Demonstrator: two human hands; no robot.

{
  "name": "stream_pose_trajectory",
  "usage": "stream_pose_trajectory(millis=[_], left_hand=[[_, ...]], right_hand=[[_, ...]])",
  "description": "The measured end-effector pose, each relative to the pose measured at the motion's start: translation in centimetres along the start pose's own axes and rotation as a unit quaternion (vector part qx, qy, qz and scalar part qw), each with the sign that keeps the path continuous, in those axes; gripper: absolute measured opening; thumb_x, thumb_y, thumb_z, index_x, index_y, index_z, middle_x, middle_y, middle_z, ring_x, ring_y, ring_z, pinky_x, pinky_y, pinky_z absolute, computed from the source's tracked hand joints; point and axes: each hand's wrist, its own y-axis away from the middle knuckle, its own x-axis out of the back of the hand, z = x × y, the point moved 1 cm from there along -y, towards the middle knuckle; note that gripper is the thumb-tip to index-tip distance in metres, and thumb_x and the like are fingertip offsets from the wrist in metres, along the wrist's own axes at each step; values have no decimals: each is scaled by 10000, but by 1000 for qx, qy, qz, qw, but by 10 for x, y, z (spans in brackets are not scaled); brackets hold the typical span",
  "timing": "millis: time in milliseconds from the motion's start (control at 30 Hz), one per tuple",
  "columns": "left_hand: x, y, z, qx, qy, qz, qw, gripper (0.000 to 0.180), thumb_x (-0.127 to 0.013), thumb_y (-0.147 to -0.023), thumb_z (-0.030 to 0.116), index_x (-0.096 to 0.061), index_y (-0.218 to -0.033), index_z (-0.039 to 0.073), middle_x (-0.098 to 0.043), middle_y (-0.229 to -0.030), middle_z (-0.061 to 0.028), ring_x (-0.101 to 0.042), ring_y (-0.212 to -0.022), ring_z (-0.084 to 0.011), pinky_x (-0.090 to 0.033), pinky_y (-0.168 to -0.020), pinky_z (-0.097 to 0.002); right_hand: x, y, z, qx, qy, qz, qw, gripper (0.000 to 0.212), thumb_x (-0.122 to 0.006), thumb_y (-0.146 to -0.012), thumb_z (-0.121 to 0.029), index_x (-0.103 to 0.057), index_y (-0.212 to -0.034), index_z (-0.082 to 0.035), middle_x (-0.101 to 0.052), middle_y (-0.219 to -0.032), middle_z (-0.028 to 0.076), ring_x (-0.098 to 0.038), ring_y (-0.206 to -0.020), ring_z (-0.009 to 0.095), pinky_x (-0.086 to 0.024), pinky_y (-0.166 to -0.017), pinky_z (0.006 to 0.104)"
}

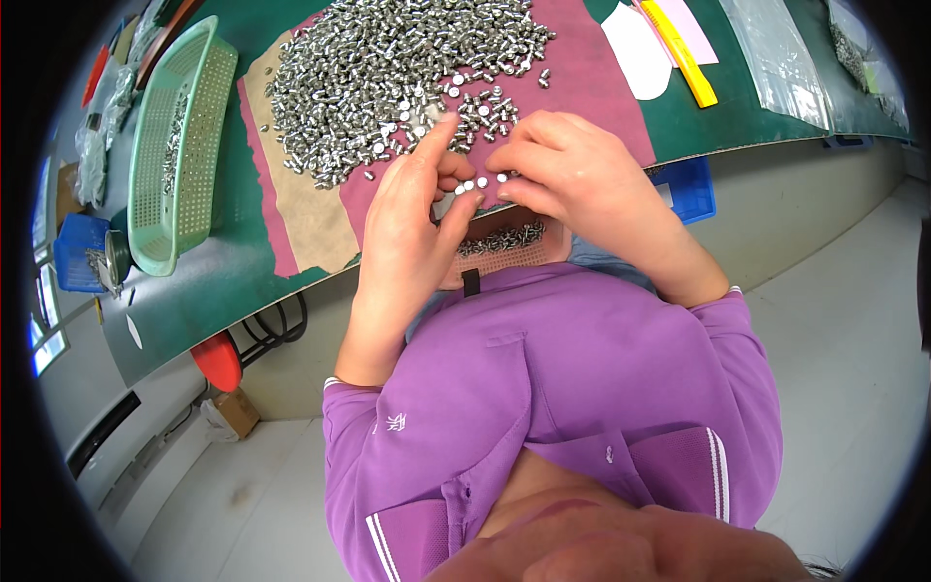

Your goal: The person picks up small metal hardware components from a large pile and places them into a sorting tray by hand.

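A large heap of small shiny metal parts (407, 73), shaped like short studs, lies on a dark-pink cloth (611, 116) on the table. At the heap's near edge, my left hand (412, 209) pinches several of these parts in a row between thumb and fingers, their round faces (469, 185) showing white. Close beside it, my right hand (572, 165) holds one such part (502, 177) between thumb and fingertip. Below both hands, a pink perforated basket (514, 257) at my lap contains more metal parts.
A long green perforated basket (208, 126) with some metal parts stands at the left, near a blue bin (82, 254). A yellow utility knife (684, 58) and white paper (635, 53) lie at the right. Under the table edge are another blue bin (690, 189) and a red stool seat (217, 361).
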Motion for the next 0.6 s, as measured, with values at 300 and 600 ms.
stream_pose_trajectory(millis=[300, 600], left_hand=[[9, 7, 12, 12, 75, -118, 990, 691, -738, -737, -63, -509, -1380, 46, -642, -913, -74, -610, -840, -232, -534, -751, -338], [-1, -9, -3, -80, -126, 70, 986, 642, -732, -748, -37, -535, -1353, 51, -647, -1051, -82, -568, -1008, -290, -464, -901, -396]], right_hand=[[7, 10, -11, 12, -67, -97, 993, 196, -738, -786, -180, -647, -914, -61, -588, -890, 74, -605, -862, 278, -497, -742, 390], [0, -6, 6, -49, 66, 70, 994, 242, -729, -801, -179, -652, -1004, -72, -595, -938, 98, -591, -911, 318, -496, -792, 416]])
